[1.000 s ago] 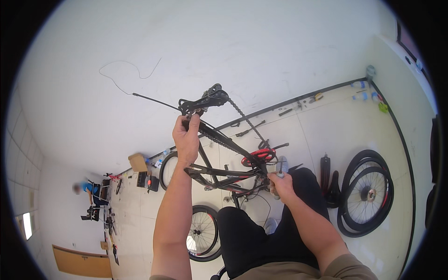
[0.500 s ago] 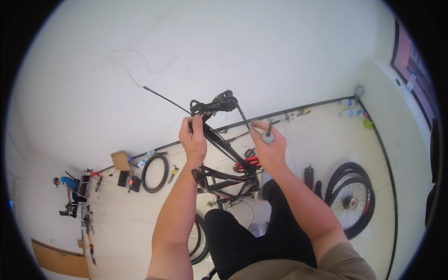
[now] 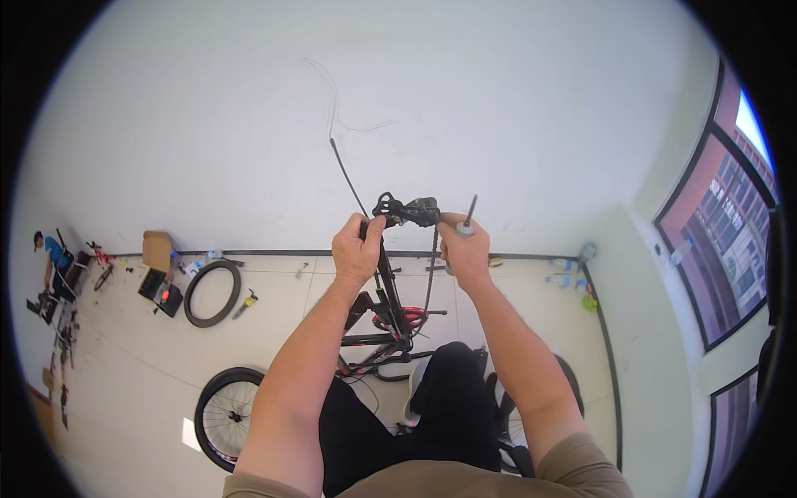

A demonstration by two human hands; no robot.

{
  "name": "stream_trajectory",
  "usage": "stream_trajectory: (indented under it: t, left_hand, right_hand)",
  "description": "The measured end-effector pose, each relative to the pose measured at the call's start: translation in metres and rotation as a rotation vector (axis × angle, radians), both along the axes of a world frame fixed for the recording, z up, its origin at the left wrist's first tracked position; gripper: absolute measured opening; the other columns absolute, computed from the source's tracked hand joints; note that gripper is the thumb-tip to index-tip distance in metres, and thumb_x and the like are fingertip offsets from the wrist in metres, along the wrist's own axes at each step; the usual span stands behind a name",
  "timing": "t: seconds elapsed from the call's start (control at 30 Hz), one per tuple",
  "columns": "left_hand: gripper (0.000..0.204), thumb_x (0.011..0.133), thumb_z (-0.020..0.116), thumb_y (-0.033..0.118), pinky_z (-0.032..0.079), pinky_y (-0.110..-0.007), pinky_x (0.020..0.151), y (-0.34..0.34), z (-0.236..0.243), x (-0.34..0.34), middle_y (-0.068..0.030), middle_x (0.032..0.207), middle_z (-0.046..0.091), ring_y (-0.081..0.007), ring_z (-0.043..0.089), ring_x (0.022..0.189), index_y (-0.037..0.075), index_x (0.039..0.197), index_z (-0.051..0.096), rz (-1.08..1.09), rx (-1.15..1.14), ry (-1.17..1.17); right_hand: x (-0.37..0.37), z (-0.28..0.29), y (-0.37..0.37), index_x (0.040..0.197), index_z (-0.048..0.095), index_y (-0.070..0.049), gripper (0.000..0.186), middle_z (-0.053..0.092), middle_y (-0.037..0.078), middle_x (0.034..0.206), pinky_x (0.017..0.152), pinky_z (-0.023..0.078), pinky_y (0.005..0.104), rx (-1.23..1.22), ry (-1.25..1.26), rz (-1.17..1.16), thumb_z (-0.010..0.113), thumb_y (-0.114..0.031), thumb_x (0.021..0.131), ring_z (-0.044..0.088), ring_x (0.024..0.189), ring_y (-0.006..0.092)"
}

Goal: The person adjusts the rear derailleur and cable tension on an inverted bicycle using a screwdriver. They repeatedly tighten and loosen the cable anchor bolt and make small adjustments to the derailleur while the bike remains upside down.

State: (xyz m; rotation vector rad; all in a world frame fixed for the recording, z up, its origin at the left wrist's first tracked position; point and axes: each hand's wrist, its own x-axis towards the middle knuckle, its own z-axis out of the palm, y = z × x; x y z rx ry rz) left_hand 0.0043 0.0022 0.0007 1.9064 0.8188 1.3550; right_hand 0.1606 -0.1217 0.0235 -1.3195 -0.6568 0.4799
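I hold a black bicycle frame (image 3: 388,309) with red parts upended in front of me. My left hand (image 3: 357,249) is closed round its upper end, just left of the black rear derailleur (image 3: 408,210). My right hand (image 3: 465,251) touches the derailleur's right side and grips a thin dark tool with a grey collar (image 3: 467,222), its shaft pointing up. A chain (image 3: 431,278) hangs down from the derailleur between my hands. A loose cable (image 3: 344,173) rises from the derailleur toward the wall.
My legs in black trousers (image 3: 432,415) are below. On the pale floor lie a loose tyre (image 3: 212,292), a spoked wheel (image 3: 222,412), a cardboard box (image 3: 155,247) and bottles (image 3: 568,267). Another person (image 3: 55,257) works far left. Windows (image 3: 730,207) are at the right.
My right hand came up from the lower part of the frame to the derailleur, now carrying the tool. My left hand kept its grip, and the frame's top rose higher in view.
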Motion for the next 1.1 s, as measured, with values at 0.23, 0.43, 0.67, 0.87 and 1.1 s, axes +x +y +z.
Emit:
stream_trajectory:
  t: [0.23,0.43,0.67,0.87,1.1]
  left_hand:
    - [0.047,0.092,0.065,0.046,0.045,-0.037,0.058,0.002,-0.005,0.005,-0.0113,0.062,0.057,-0.0270,0.054,0.058,0.003,0.076,0.056,0.023,0.038,-0.009]
    - [0.045,0.091,0.067,0.043,0.044,-0.037,0.057,-0.002,-0.002,0.006,-0.0107,0.063,0.057,-0.0267,0.054,0.058,0.003,0.075,0.056,-0.018,0.023,-0.039]
    - [0.048,0.092,0.066,0.046,0.044,-0.037,0.056,-0.001,-0.002,0.003,-0.0128,0.063,0.056,-0.0281,0.054,0.057,0.002,0.075,0.055,0.030,0.064,-0.011]
    - [0.052,0.092,0.065,0.049,0.043,-0.035,0.055,-0.003,-0.002,0.001,-0.0106,0.060,0.053,-0.0245,0.050,0.055,0.002,0.074,0.054,-0.008,0.020,-0.020]
    - [0.048,0.093,0.065,0.044,0.042,-0.032,0.055,-0.008,0.003,-0.004,-0.0068,0.059,0.054,-0.0164,0.047,0.056,0.001,0.075,0.054,-0.023,-0.006,-0.014]
  right_hand:
    - [0.019,0.045,0.000,0.109,0.072,-0.002,0.030,0.065,0.002,0.079,0.062,0.048,0.0263,-0.171,-0.309,0.181,0.070,-0.026,0.090,0.057,0.066,0.0095]
    - [0.027,0.054,0.004,0.124,0.066,-0.003,0.044,0.071,0.006,0.097,0.082,0.050,0.0282,-0.229,-0.536,0.342,0.076,-0.025,0.087,0.062,0.087,0.0124]
    - [0.049,0.061,0.005,0.126,0.067,-0.009,0.040,0.052,-0.002,0.065,0.052,0.040,0.0250,-0.277,-0.391,0.546,0.069,-0.031,0.093,0.047,0.055,0.0071]
    - [0.067,0.075,0.000,0.133,0.063,-0.009,0.053,0.066,0.003,0.085,0.052,0.040,0.0235,-0.395,-0.365,0.726,0.075,-0.011,0.081,0.046,0.056,0.0072]
    - [0.063,0.065,0.003,0.131,0.064,-0.014,0.055,0.067,0.009,0.114,0.089,0.050,0.0312,-0.372,-0.524,0.632,0.074,-0.001,0.078,0.062,0.095,0.0149]
